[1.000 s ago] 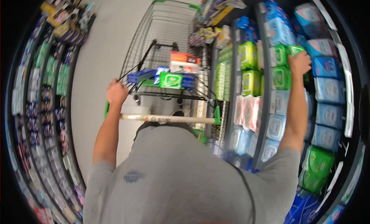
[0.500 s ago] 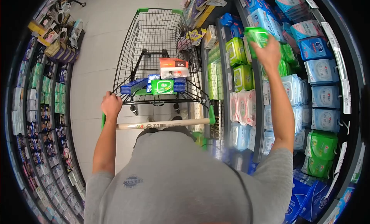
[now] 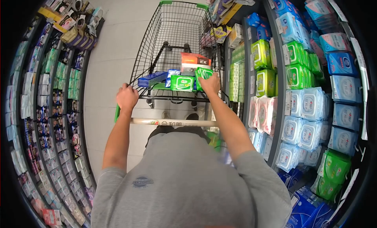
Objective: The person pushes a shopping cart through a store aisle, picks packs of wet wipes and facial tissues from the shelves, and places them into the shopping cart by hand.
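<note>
My right hand [image 3: 210,83] is closed on a green pack of wipes [image 3: 202,74] inside the shopping cart [image 3: 147,43], at its near right corner. Just left of it another green wipes pack [image 3: 182,83] lies in the cart. Behind them rests an orange and white packet [image 3: 192,61]. Blue packs [image 3: 152,79] lie along the near left of the basket. My left hand [image 3: 127,96] is wrapped round the near left corner of the cart, above the left end of the handlebar [image 3: 172,122]; what exactly its fingers grip is partly hidden.
Shelves on the right hold green wipes packs [image 3: 295,76], light blue wipes packs [image 3: 312,104] and pink-white packs [image 3: 262,113]. A shelf with small packaged goods [image 3: 59,98] runs along the left. Pale floor tiles [image 3: 112,43] lie between the cart and the left shelf.
My right hand has come down and left from the right shelf into the cart, carrying the green wipes pack. My left hand stays at the cart's near left corner.
</note>
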Demonstrator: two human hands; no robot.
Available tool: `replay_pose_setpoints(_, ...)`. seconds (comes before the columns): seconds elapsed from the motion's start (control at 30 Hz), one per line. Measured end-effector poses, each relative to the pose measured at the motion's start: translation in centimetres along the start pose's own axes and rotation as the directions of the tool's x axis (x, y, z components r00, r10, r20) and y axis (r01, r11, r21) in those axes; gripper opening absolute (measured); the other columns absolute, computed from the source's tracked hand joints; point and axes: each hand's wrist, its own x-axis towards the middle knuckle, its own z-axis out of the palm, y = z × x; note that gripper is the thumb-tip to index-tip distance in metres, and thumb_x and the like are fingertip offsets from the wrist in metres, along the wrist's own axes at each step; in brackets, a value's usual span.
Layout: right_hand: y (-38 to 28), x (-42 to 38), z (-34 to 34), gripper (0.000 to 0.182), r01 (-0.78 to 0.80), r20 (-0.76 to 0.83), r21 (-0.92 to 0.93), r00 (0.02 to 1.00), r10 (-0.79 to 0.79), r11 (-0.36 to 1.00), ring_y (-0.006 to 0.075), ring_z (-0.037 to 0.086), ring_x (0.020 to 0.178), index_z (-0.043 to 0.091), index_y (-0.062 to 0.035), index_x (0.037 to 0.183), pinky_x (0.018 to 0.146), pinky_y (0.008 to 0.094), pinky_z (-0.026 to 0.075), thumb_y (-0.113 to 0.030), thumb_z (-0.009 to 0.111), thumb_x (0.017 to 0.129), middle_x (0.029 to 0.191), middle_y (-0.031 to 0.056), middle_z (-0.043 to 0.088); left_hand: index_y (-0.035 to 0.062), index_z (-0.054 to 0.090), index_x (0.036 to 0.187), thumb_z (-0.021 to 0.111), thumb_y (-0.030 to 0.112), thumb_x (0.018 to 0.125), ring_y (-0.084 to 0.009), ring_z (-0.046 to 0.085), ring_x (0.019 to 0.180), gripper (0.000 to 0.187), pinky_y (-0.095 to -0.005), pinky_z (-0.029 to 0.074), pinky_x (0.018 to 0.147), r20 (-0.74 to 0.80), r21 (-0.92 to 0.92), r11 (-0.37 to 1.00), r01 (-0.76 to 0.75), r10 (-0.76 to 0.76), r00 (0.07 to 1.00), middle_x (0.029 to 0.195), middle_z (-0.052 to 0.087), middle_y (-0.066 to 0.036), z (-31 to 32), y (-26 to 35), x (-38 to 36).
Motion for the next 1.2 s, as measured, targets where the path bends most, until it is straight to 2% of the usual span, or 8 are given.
replay_pose_setpoints(0.23, 3.5, 1.3, 2.2, 0.062, 0.005, 0.007, -0.01, 1.0, -0.004, 1.0, 0.0434, 0.058, 0.103, 0.046, 0.0038, 0.115, 0.087, 0.0482, 0.05, -0.026, 0.075, 0.069, 0.115, 0.0276, 0.053, 0.006, 0.069, 0.081, 0.056, 0.022, 0.082, -0.0286, 0.063, 0.087, 0.021, -0.0414, 0.053, 0.074, -0.04, -0.011, 1.0, -0.016, 0.016, 0.999, 0.101, 0.064, -0.006, 0.5, -0.2, 0.2)
replay_pose_setpoints(0.3, 4.3, 1.2, 1.9, 0.069, 0.072, 0.106, 0.004, 0.992, -0.072, 0.997, 0.0406, 0.059, 0.102, 0.049, 0.0001, 0.122, 0.087, 0.047, 0.048, -0.039, 0.074, 0.071, 0.114, 0.0248, 0.054, 0.0052, 0.068, 0.077, 0.058, 0.021, 0.079, -0.0297, 0.062, 0.083, 0.019, -0.0418, 0.054, 0.071, -0.049, -0.013, 1.0, -0.028, 0.028, 0.998, 0.098, 0.064, -0.009, 0.2, -0.2, 0.2)
replay_pose_setpoints(0.57, 7.0, -0.7, -3.1, 0.034, 0.222, -0.007, 0.066, 0.975, -0.222, 0.973, 0.038, 0.06, 0.101, 0.064, -0.0012, 0.1, 0.085, 0.0446, 0.049, -0.028, 0.067, 0.079, 0.104, 0.0204, 0.062, 0.0041, 0.069, 0.077, 0.057, 0.02, 0.078, -0.0306, 0.062, 0.082, 0.019, -0.042, 0.054, 0.07, -0.082, -0.038, 0.997, -0.063, 0.06, 0.995, 0.096, 0.063, -0.01, 1.1, -0.7, 0.6)
replay_pose_setpoints(0.67, 9.4, -1.4, -5.8, 0.032, 0.251, -0.034, -0.173, 0.965, -0.261, 0.952, 0.037, 0.063, 0.096, 0.066, -0.0018, 0.098, 0.082, 0.0459, 0.05, -0.029, 0.063, 0.082, 0.102, 0.0196, 0.065, 0.004, 0.069, 0.078, 0.057, 0.02, 0.079, -0.0301, 0.062, 0.085, 0.02, -0.0416, 0.053, 0.073, -0.041, -0.029, 0.998, -0.051, 0.05, 0.998, 0.099, 0.063, -0.009, 0.5, -0.4, 0.8)
replay_pose_setpoints(0.7, 10.0, -1.9, -6.4, 0.032, 0.243, -0.045, -0.173, 0.966, -0.254, 0.955, 0.037, 0.063, 0.096, 0.066, -0.0018, 0.098, 0.082, 0.0459, 0.05, -0.029, 0.063, 0.082, 0.102, 0.0196, 0.065, 0.0041, 0.069, 0.08, 0.056, 0.021, 0.081, -0.0295, 0.062, 0.088, 0.021, -0.0412, 0.053, 0.075, 0.013, -0.016, 1.0, -0.026, 0.026, 1.0, 0.101, 0.064, -0.008, 0.2, -0.3, 0.8)
replay_pose_setpoints(0.77, 10.7, -2.7, -7.6, 0.043, -0.028, 0.219, -0.236, 0.972, 0.081, 0.971, 0.0373, 0.063, 0.099, 0.065, -0.0031, 0.108, 0.085, 0.0443, 0.049, -0.039, 0.06, 0.085, 0.105, 0.0204, 0.067, 0.004, 0.069, 0.08, 0.056, 0.021, 0.081, -0.0296, 0.062, 0.088, 0.021, -0.0413, 0.053, 0.076, 0.012, -0.022, 0.999, -0.035, 0.035, 0.999, 0.101, 0.064, -0.008, 0.2, -0.3, 0.8)
replay_pose_setpoints(0.8, 11.6, -2.5, -7.0, 0.045, -0.06, 0.279, -0.183, 0.954, 0.11, 0.981, 0.0387, 0.063, 0.099, 0.065, -0.0036, 0.113, 0.086, 0.0458, 0.048, -0.04, 0.054, 0.088, 0.103, 0.0223, 0.067, 0.0039, 0.069, 0.081, 0.056, 0.021, 0.081, -0.0298, 0.062, 0.089, 0.022, -0.0414, 0.053, 0.077, 0.014, -0.024, 0.999, -0.031, 0.032, 0.999, 0.101, 0.063, -0.009, 0.2, -0.4, 0.9)
replay_pose_setpoints(1.2, 9.9, -4.8, -5.2, 0.033, -0.182, 0.196, -0.26, 0.952, 0.236, 0.948, 0.0386, 0.064, 0.099, 0.067, -0.0007, 0.102, 0.086, 0.0465, 0.05, -0.022, 0.053, 0.081, 0.104, 0.0216, 0.068, 0.0043, 0.069, 0.08, 0.057, 0.022, 0.08, -0.0306, 0.062, 0.087, 0.022, -0.0421, 0.053, 0.075, -0.026, -0.028, 0.993, -0.115, 0.114, 0.993, 0.1, 0.063, -0.008, 0.4, -2.1, 2.1)
